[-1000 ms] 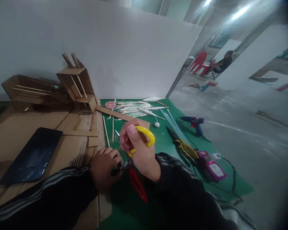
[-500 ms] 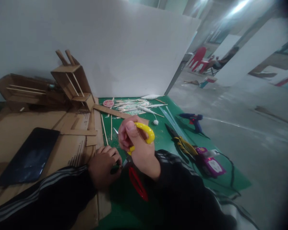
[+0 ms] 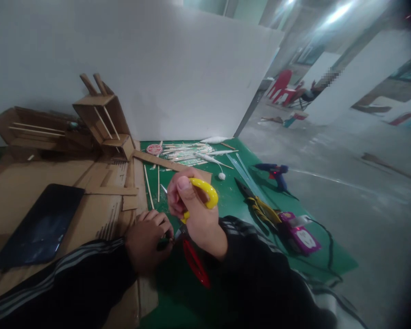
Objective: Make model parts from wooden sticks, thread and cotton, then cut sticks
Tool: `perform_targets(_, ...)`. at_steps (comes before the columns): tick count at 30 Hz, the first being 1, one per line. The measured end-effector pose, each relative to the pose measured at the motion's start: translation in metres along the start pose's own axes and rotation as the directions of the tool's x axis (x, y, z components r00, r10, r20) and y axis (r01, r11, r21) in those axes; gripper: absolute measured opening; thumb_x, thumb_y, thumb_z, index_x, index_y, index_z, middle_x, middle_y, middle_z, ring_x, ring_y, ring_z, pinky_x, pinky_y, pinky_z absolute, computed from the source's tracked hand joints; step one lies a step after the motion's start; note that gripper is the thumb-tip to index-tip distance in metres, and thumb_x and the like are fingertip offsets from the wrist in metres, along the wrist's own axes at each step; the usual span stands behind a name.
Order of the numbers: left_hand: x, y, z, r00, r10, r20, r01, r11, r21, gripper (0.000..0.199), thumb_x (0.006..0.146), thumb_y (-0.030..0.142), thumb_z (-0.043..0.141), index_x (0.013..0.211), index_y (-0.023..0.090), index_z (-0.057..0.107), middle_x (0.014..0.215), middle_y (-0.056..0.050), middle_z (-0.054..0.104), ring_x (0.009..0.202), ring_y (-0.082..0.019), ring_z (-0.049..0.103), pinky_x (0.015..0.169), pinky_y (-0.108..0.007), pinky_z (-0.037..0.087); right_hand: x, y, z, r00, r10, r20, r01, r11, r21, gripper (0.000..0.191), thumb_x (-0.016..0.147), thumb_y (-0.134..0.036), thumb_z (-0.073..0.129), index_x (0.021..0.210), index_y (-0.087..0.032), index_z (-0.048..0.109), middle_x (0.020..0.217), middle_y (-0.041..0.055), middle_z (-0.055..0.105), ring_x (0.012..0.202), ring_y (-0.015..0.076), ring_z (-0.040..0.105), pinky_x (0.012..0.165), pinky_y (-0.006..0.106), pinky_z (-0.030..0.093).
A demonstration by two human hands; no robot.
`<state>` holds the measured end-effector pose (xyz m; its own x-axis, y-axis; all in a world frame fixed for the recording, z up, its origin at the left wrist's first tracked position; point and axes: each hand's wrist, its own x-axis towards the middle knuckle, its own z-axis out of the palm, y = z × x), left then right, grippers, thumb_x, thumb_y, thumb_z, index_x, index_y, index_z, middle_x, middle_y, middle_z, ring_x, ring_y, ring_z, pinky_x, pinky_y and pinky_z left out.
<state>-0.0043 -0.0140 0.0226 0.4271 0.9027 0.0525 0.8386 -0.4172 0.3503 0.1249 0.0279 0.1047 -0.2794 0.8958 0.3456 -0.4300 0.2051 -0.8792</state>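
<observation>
My right hand (image 3: 200,219) is closed around the yellow loop handle (image 3: 208,194) of a pair of scissors. A short metal blade shows below that hand, pointing at my left fingertips. Past my right fingers a pale pointed tip pokes out. Under the wrist lies a red loop handle (image 3: 196,265); whether it belongs to the same scissors I cannot tell. My left hand (image 3: 149,240) rests with curled fingers at the cardboard's edge, close to the blade. Something small and dark is at its fingertips, too hidden to name.
Cardboard structures (image 3: 99,119) and a dark tablet-like slab (image 3: 39,226) are on the left. Thin wooden sticks (image 3: 181,153) lie at the back of the green table. Pliers (image 3: 260,210), a glue gun (image 3: 276,173) and a purple box with a cord (image 3: 301,235) are on the right.
My right hand and the yellow handle have shifted very slightly left and down. My left hand stays nearly still.
</observation>
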Motion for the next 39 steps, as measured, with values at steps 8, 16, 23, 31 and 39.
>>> perform_targets(8,0.001,0.0,0.0,1.0,-0.001,-0.001,0.001,1.0,0.008,0.014,0.074,0.03,0.063,0.087,0.024,0.067,0.097,-0.005,0.066,0.098,-0.027,0.053,0.085,-0.041,0.039,0.001,0.0,0.0,1.0,0.0,0.007,0.0,0.999,0.046,0.025,0.094,-0.038,0.055,0.076,-0.021,0.05,0.062,-0.0064,0.044,0.046,0.0057,0.035,0.04,0.02,0.026)
perform_targets(16,0.001,0.0,-0.001,1.0,-0.004,-0.006,0.004,1.0,0.007,0.012,0.073,0.029,0.065,0.083,0.024,0.067,0.097,-0.004,0.067,0.1,-0.028,0.054,0.084,-0.041,0.039,0.0,0.0,0.0,1.0,0.002,0.016,-0.002,1.0,-0.001,0.025,0.094,-0.039,0.054,0.077,-0.021,0.05,0.064,-0.0056,0.044,0.049,0.0071,0.037,0.042,0.021,0.029)
perform_targets(23,0.0,0.003,-0.005,1.0,-0.002,-0.005,0.002,1.0,-0.003,0.009,0.075,0.027,0.062,0.082,0.024,0.067,0.096,-0.004,0.068,0.098,-0.026,0.057,0.085,-0.041,0.04,0.001,0.007,0.001,0.999,0.029,0.042,-0.026,0.997,-0.069,0.025,0.093,-0.045,0.054,0.082,-0.023,0.049,0.067,-0.0047,0.04,0.05,0.0082,0.034,0.041,0.021,0.028)
perform_targets(31,-0.001,0.0,-0.005,0.999,0.024,0.022,-0.024,1.0,0.0,0.016,0.071,0.026,0.061,0.085,0.021,0.065,0.096,-0.007,0.066,0.099,-0.029,0.056,0.087,-0.044,0.039,0.028,0.024,0.006,0.991,0.073,0.109,-0.066,0.996,-0.066,0.032,0.086,-0.055,0.059,0.081,-0.024,0.05,0.061,-0.0071,0.042,0.046,0.0072,0.032,0.04,0.019,0.028)
perform_targets(39,-0.003,-0.004,-0.007,0.998,0.054,0.036,-0.052,0.998,-0.047,0.025,0.064,0.018,0.064,0.089,0.023,0.064,0.102,-0.005,0.064,0.103,-0.028,0.054,0.092,-0.043,0.037,0.031,0.022,0.007,0.98,0.111,0.164,-0.117,0.993,0.027,0.031,0.085,-0.052,0.062,0.08,-0.024,0.049,0.061,-0.0077,0.041,0.044,0.006,0.03,0.038,0.018,0.025)
